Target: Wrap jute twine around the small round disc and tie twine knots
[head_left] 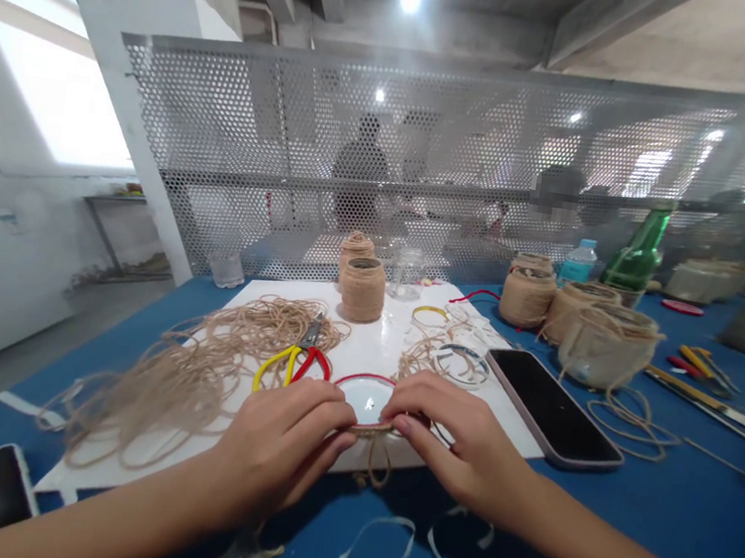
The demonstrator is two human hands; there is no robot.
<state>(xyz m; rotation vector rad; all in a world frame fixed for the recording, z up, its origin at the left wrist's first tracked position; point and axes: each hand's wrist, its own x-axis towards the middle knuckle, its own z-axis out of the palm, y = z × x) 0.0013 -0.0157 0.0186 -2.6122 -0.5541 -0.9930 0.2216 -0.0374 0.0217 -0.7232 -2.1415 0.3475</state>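
Observation:
In front of me, my left hand (296, 430) and my right hand (445, 423) both pinch the near edge of a thin red bangle-like ring (365, 377). Tan twine covers that near edge between my fingertips, and a loop of twine (378, 469) hangs below it. The ring is held over the front of a white sheet (398, 343). Just beyond my left hand lie pliers (297, 361) with one yellow and one red handle. A loose heap of twine (194, 365) spreads to the left. Past my right hand are a dark ring (462, 365) and a yellow ring (431, 312).
Twine-wrapped jars (363, 292) stand at the back, beside a clear glass jar (407, 275). To the right are a phone (554, 408), more wrapped jars (528, 298), a green bottle (640, 252) and cutting tools (707, 368). A perforated metal screen (261, 134) rises behind.

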